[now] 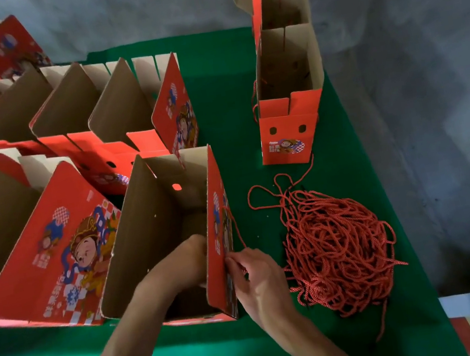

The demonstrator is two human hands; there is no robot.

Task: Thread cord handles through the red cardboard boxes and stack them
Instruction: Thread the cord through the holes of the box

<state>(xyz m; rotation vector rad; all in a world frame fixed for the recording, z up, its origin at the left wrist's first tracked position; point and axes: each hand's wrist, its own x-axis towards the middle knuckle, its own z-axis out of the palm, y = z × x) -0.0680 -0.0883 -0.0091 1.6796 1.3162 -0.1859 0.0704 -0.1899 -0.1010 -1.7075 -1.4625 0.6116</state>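
— Right hand (260, 279), low centre, pinched a cord (233, 224) against the open box (174, 234)'s outer wall.
— Left hand (190, 260) reached inside to catch it; its fingers were hidden, grip unclear.

A small packing workshop, probably a makeshift one.

Left of and beyond the left hand (186, 263), rows of identical open red cardboard boxes (40, 117) stand in batches on a green cloth-covered table (218, 65). Just right of the right hand (260, 279) lies a bulk heap of red cord (336, 251), with finished boxes nested in a stack (285, 76) farther off, against a bare grey concrete floor (429, 83).
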